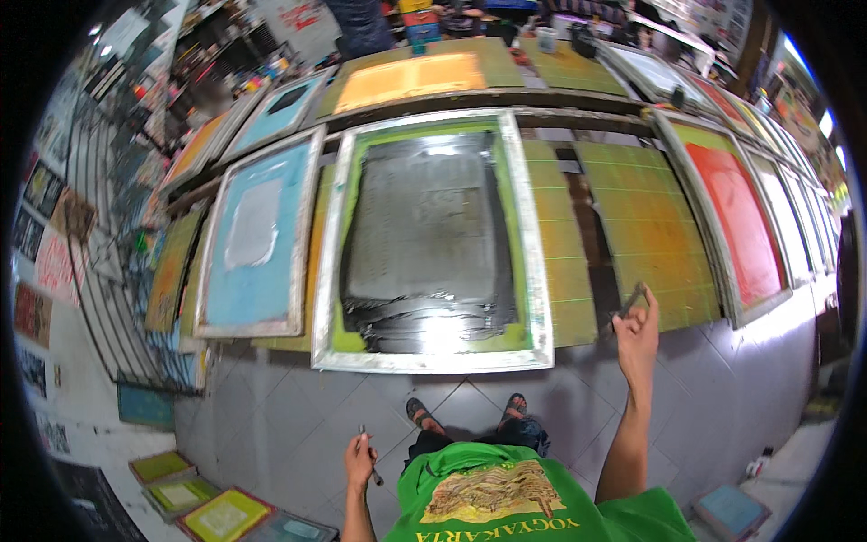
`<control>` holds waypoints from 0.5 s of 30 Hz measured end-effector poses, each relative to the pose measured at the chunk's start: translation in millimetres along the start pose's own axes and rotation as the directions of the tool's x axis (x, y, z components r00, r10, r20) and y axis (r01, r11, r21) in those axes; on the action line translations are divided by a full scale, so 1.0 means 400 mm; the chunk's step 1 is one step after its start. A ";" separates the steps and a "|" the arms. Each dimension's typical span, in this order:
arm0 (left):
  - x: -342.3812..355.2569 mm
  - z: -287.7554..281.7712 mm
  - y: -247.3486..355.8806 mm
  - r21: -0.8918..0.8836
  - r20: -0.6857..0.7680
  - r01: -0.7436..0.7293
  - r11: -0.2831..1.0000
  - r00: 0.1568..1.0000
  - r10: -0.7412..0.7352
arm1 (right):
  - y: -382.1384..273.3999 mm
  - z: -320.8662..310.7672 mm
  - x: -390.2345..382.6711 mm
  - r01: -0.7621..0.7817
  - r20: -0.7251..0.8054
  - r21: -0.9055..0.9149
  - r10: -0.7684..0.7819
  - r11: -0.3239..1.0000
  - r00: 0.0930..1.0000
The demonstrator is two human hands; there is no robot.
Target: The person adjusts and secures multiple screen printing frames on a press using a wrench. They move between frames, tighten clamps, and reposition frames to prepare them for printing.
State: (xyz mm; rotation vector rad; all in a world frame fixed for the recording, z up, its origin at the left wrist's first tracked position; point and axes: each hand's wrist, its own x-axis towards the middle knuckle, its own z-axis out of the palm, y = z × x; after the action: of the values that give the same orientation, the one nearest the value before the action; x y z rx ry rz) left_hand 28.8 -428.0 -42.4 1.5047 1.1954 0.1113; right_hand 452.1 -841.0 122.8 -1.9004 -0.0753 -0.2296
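A screen-printing frame [329, 237] with silvery edges and a green mesh smeared with dark ink [417, 244] lies flat in the middle of the bench. My left hand [360, 458] is low, below the bench edge, closed around a short thin metal bar [377, 477]. My right hand [638, 334] is raised at the bench's right front, beside an olive board [646, 226], closed around a narrow dark bar [638, 293]. I cannot make out exactly what either bar is.
A blue screen [284, 226] is at the left, a red screen [732, 212] at the right, more screens [411, 77] along the back. Smaller screens [226, 513] rest at the lower left beside a wall with posters [45, 190] and bars. People [359, 23] stand beyond the bench.
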 end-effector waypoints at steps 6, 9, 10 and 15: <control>0.108 -0.073 0.037 0.021 0.076 -0.120 0.993 0.990 0.118 | -0.115 0.250 -0.245 -0.400 0.409 0.291 0.265 0.869 0.873; 0.153 -0.102 0.085 -0.020 0.148 -0.134 0.991 0.980 0.135 | -0.136 0.401 -0.395 -0.468 0.521 0.239 0.295 0.851 0.801; 0.175 -0.111 0.089 -0.002 0.149 -0.146 0.989 0.978 0.145 | -0.149 0.453 -0.439 -0.481 0.561 0.239 0.285 0.843 0.777; 0.262 -0.153 0.062 -0.103 0.096 -0.160 0.982 0.981 0.170 | -0.209 0.675 -0.586 -0.506 0.711 0.179 0.244 0.844 0.659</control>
State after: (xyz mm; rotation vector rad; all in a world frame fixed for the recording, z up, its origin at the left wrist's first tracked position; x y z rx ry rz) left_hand 54.2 -307.7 -56.9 1.5058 0.9679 0.1956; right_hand 241.9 -544.8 68.4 -1.4850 -0.1812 0.7382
